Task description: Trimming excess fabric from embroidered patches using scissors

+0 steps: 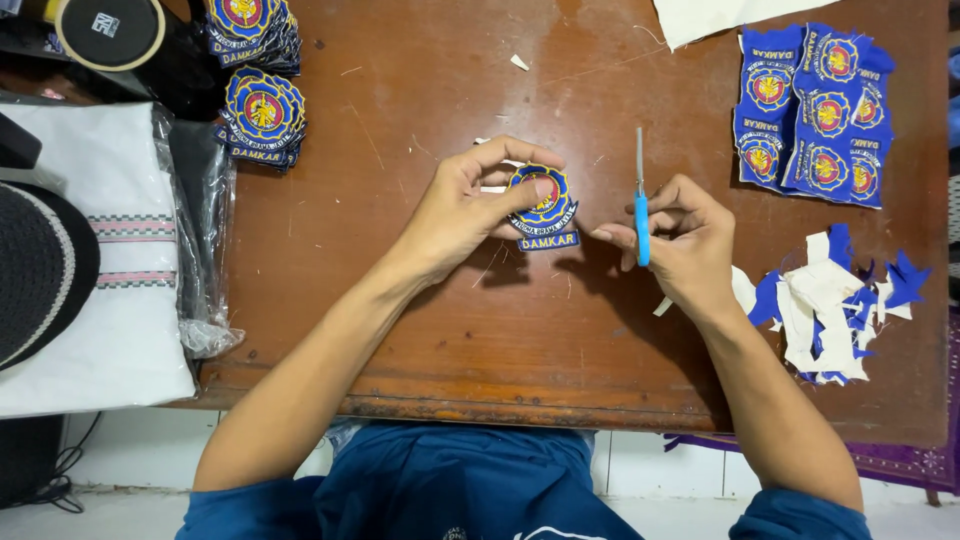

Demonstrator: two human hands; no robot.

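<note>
My left hand (pixel 462 208) pinches a round blue and yellow embroidered patch (pixel 545 208) with a small banner at its bottom, held just above the brown wooden table (pixel 430 330). My right hand (pixel 680 240) grips small blue-handled thread snips (pixel 641 200), their metal blades pointing away from me. The snips sit a short way right of the patch, not touching it.
Two stacks of cut patches (pixel 262 118) lie at the far left. A sheet of uncut patches (pixel 815 115) lies at the far right, with a pile of blue and white fabric scraps (pixel 835 305) below it. Folded white cloth in plastic (pixel 120 260) and a black cap (pixel 40 265) sit left.
</note>
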